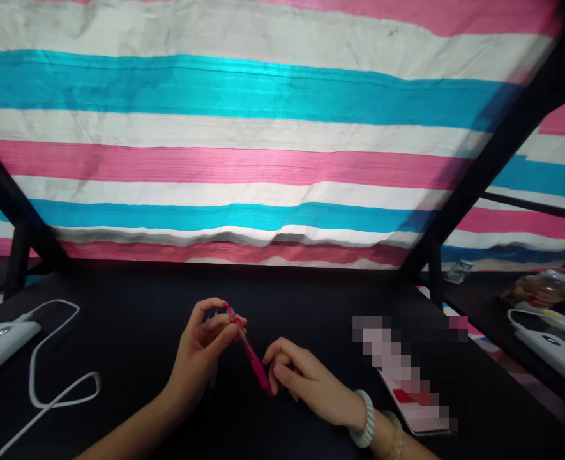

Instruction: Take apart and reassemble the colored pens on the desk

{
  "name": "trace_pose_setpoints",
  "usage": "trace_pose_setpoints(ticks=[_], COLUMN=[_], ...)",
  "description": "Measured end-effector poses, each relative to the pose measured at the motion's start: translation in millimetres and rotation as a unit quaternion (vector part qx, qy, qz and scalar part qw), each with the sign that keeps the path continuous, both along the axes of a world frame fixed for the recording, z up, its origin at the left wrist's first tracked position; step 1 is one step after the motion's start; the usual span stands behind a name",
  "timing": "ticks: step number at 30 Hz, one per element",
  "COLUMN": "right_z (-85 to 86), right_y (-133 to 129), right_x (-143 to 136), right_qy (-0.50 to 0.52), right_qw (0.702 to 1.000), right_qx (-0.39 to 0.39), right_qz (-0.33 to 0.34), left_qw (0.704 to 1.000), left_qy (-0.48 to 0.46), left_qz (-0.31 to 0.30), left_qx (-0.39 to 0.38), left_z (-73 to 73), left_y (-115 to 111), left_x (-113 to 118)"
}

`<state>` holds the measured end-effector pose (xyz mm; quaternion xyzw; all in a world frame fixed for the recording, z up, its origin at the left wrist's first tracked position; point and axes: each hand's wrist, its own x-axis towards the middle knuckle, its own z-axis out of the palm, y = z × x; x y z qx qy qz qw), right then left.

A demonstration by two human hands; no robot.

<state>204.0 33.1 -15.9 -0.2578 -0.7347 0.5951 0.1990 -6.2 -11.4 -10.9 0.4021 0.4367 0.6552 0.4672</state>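
Note:
A slim pinkish-red pen (pixel 256 367) with a clear section slants above the black table. My left hand (pixel 205 345) pinches its upper part between thumb and fingers, the index fingertip at the top end. Close to the pen's lower end is my right hand (pixel 301 380), its fingers curled in and the thumb folded over them. Whether those fingers touch the pen, or hold anything small, I cannot tell. Behind my left hand a faint, pale slim object (pixel 212 377) shows, mostly hidden.
A phone (pixel 419 409), partly blurred out, lies right of my right hand. On the left are a white device (pixel 4 345) and its looping white cable (pixel 33 364). Black frame bars (pixel 474 185) rise at both sides before a striped sheet (pixel 244 134). Another white device (pixel 550 348) sits far right.

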Motion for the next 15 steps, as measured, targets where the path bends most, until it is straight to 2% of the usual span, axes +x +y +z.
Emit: trace_pose_setpoints(ticks=[6, 15], right_z=[-4.4, -8.9], right_y=[5.5, 8.2], right_x=[0.2, 1.1], right_qy=[0.039, 0.050], right_qw=[0.997, 0.996], right_qx=[-0.022, -0.026], right_qz=[-0.055, -0.068], left_qw=[1.000, 1.000], left_qy=[-0.002, 0.004], left_qz=[-0.015, -0.019], left_qx=[0.006, 0.002], left_z=[-1.7, 1.0], left_y=[0.8, 2.3], left_x=[-1.4, -2.4])
